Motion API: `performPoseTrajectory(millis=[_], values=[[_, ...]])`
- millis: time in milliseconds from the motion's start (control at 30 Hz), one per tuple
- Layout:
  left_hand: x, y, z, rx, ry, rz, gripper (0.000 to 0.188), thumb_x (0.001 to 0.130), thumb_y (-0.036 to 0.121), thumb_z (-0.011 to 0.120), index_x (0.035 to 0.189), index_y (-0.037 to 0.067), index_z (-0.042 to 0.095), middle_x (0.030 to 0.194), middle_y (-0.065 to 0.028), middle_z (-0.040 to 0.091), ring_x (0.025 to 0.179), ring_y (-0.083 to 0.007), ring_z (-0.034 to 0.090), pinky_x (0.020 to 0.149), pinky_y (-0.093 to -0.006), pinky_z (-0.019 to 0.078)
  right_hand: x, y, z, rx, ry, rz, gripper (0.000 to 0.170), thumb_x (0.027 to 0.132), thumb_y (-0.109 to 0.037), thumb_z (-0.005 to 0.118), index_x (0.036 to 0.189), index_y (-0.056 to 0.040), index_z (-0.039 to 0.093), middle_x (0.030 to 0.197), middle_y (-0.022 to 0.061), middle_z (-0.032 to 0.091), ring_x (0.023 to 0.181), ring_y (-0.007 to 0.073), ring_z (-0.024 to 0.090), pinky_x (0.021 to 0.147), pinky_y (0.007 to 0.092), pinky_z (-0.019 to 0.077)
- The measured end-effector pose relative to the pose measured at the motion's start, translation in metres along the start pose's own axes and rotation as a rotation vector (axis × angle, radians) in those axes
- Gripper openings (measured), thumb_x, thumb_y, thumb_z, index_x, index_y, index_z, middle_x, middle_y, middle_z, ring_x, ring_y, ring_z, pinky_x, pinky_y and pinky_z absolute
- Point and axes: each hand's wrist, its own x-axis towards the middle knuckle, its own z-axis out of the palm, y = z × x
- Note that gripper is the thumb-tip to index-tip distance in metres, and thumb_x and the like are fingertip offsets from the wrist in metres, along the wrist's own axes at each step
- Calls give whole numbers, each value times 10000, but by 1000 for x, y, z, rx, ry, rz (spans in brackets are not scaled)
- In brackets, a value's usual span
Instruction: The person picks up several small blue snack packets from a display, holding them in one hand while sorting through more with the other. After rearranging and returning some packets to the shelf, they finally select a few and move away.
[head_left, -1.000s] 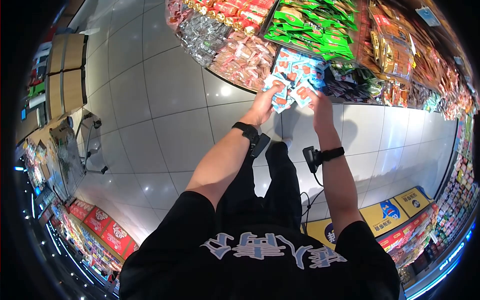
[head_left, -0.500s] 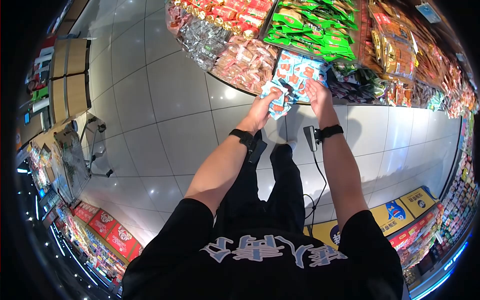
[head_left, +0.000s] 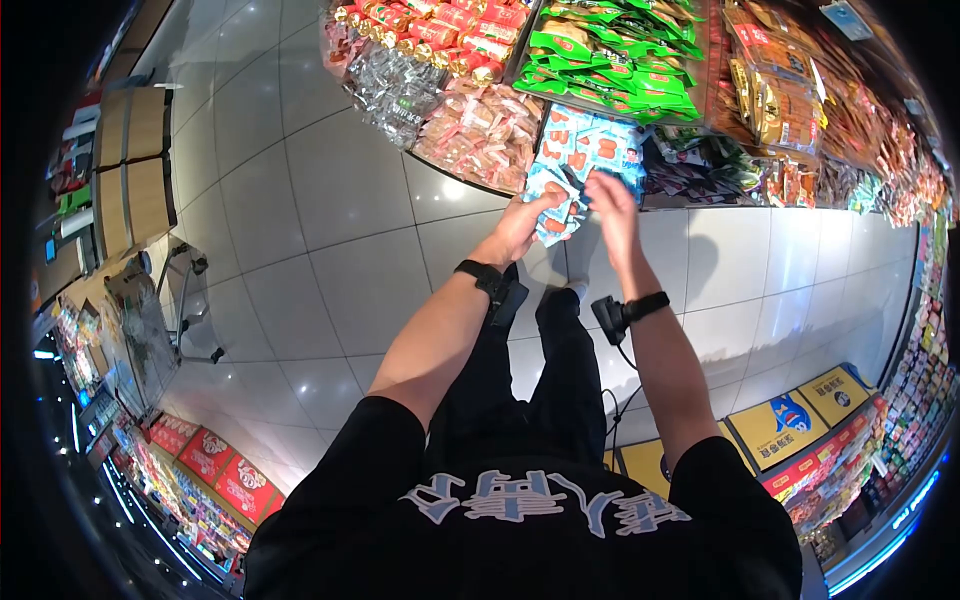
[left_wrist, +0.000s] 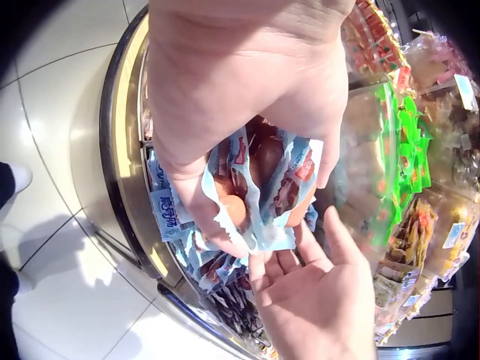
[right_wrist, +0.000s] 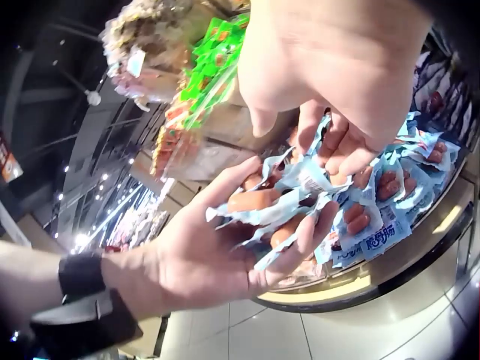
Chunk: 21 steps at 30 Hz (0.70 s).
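My left hand [head_left: 516,228] grips a fanned stack of small blue-and-white sausage packets [head_left: 546,182], reddish-brown sausages showing through their clear parts. In the left wrist view, the thumb and fingers wrap round both sides of the stack [left_wrist: 262,187]. Just to its right is my right hand [head_left: 616,208], fingers loosely bent and fingertips right at the packets' edges. The left wrist view shows that palm [left_wrist: 319,300] turned up, with no packet lying in it. Beyond both hands, more of the same packets [head_left: 600,140] fill a bin at the display's front edge.
Pink-wrapped snacks [head_left: 480,130] lie left of the blue packets, green bags [head_left: 620,60] behind them, and dark packets [head_left: 700,165] to the right. The display's curved rim [left_wrist: 120,150] borders the tiled floor [head_left: 360,210]. Yellow cartons [head_left: 780,425] stand at the lower right.
One second ago my right hand held a packet; half a second ago it was spread over the bin without one. Now it has come left to the stack, which my left hand has kept holding.
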Motion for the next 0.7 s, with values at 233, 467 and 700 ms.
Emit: performPoseTrajectory(millis=[233,467,700], values=[[15,-20,-9,245,64,12,334,833,212,752,1082,43,609,954,-60,662,753,-136,643,566,-290,552,-38,10,3,-214,-136,-145,291,870,-84,707,1124,-14,581,1021,88,665,927,125,619,792,265,496],[7,-18,-2,182,-60,29,369,878,331,717,1080,43,607,946,-44,642,714,-125,624,587,-282,557,-24,8,-12,-119,-135,41,156,862,-36,693,932,6,560,852,83,659,792,131,630,742,258,497],[-5,-11,3,128,-82,134,315,900,278,695,1088,37,615,963,-41,650,725,-122,633,636,-295,580,-28,-7,-1,36,-104,39,345,870,-62,666,1177,47,553,933,93,651,865,140,621,800,272,495]])
